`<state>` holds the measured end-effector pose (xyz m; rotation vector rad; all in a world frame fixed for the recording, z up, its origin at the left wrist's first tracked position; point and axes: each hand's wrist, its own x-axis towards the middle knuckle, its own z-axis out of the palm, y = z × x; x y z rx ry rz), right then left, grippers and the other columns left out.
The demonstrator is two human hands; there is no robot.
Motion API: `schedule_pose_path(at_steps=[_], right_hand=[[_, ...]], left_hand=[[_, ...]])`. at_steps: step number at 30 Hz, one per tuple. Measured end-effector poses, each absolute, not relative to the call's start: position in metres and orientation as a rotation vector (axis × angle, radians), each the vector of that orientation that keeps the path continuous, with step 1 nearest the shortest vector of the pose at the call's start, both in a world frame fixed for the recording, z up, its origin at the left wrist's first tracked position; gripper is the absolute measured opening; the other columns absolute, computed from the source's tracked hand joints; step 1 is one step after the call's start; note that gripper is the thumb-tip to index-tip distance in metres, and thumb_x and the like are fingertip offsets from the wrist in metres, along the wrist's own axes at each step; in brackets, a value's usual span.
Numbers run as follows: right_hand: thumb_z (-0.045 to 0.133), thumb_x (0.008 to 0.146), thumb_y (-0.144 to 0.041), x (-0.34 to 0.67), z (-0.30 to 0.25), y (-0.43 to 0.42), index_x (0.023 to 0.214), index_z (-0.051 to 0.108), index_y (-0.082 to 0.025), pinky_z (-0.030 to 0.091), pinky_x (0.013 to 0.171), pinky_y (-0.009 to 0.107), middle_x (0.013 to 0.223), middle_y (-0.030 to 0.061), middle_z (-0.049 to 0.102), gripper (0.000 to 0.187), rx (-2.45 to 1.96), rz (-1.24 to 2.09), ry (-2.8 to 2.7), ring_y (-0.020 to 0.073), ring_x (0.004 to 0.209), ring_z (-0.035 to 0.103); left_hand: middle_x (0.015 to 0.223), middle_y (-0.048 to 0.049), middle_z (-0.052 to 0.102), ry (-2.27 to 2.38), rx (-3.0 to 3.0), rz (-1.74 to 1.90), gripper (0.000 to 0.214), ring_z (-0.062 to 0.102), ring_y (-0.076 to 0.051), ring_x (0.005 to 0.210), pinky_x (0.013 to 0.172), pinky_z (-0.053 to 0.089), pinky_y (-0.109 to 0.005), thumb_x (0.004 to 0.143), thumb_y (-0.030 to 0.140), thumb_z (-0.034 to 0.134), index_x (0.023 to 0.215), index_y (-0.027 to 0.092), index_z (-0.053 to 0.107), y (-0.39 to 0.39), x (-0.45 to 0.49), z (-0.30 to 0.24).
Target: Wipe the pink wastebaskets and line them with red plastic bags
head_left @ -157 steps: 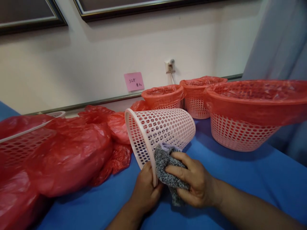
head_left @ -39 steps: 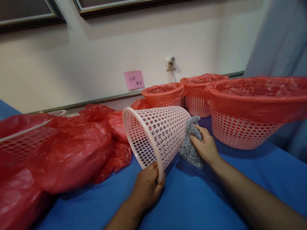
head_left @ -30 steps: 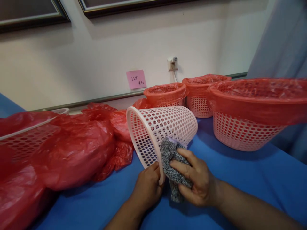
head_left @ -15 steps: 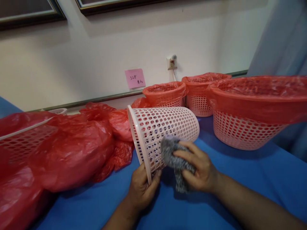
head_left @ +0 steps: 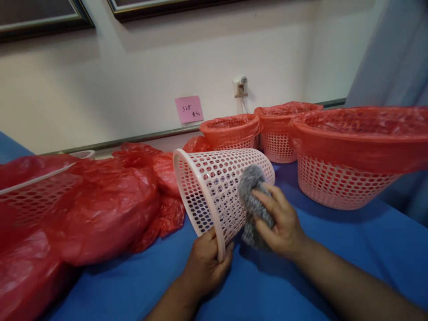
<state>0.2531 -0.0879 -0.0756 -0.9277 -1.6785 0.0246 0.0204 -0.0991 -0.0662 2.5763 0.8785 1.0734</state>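
Note:
A pale pink perforated plastic wastebasket (head_left: pixel 220 178) lies on its side above the blue cloth, its open mouth facing left toward me. My left hand (head_left: pixel 207 263) grips the lower part of its rim, with fingers inside and the thumb outside. Bunched in my right hand (head_left: pixel 282 223) is a fuzzy grey cleaning cloth (head_left: pixel 254 200), pressed against the basket's outer wall near the base end. Part of the wall is hidden behind the cloth.
Three baskets lined with red bags, a near one (head_left: pixel 347 178), a far one (head_left: pixel 279 138) and a smaller one (head_left: pixel 230 131), stand at right and back. Crumpled red plastic bags (head_left: pixel 110 209) cover the left side. A pink note (head_left: pixel 189 109) and a socket (head_left: pixel 240 87) are on the wall.
The wastebasket has turned so more of its mouth shows, and its lower rim has shifted right with my left hand. My right hand has moved the cloth up and right along the wall.

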Motion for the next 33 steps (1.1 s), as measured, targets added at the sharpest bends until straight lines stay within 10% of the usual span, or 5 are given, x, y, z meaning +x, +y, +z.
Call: schedule_pose_path(at_steps=[5,11,17,25,33], right_hand=[[0.056,0.082,-0.018,0.233,-0.067,-0.118,0.141,0.052,-0.017,0.062,0.093,0.04,0.146,0.0164,0.047,0.059,-0.539,0.024,-1.929,0.0271,0.12,0.065],[0.056,0.085,-0.02,0.26,-0.076,-0.078,0.137,0.059,-0.02,0.054,0.106,0.051,0.143,0.0162,0.054,0.051,-0.985,-0.002,-1.625,0.0308,0.13,0.059],[0.059,0.084,-0.032,0.299,-0.083,-0.03,0.126,0.068,-0.017,0.051,0.106,0.06,0.119,0.0145,0.068,0.046,-1.325,0.21,-1.207,0.0325,0.113,0.067],[0.057,0.083,-0.018,0.245,-0.068,-0.11,0.14,0.055,-0.017,0.061,0.095,0.043,0.148,0.0171,0.044,0.058,-0.713,-0.106,-1.836,0.0299,0.123,0.062],[0.054,0.077,-0.017,0.237,-0.057,-0.114,0.131,0.06,-0.012,0.063,0.08,0.035,0.13,0.017,0.058,0.054,-0.366,-0.019,-2.069,0.0243,0.103,0.068]], left_hand=[[0.076,-0.0043,0.07,0.873,2.593,1.084,0.019,0.072,-0.02,0.08,0.071,0.06,-0.028,0.089,0.012,0.056,0.076,0.02,0.067,-0.098,0.019,-0.073],[0.114,-0.0104,0.075,0.941,2.659,1.001,0.027,0.074,-0.022,0.101,0.088,0.063,-0.032,0.093,0.012,0.055,0.113,0.02,0.071,-0.094,0.019,-0.069],[0.109,-0.0093,0.076,0.978,2.731,0.858,0.025,0.076,-0.022,0.092,0.083,0.065,-0.033,0.093,0.015,0.057,0.112,0.02,0.072,-0.093,0.019,-0.076],[0.099,-0.0096,0.075,1.036,2.666,0.791,0.015,0.074,-0.023,0.086,0.077,0.064,-0.033,0.088,0.018,0.06,0.097,0.02,0.072,-0.094,0.018,-0.078],[0.078,-0.0026,0.066,0.792,2.494,1.394,0.016,0.064,-0.016,0.066,0.061,0.054,-0.025,0.095,0.035,0.063,0.09,0.02,0.062,-0.105,0.015,-0.057]])
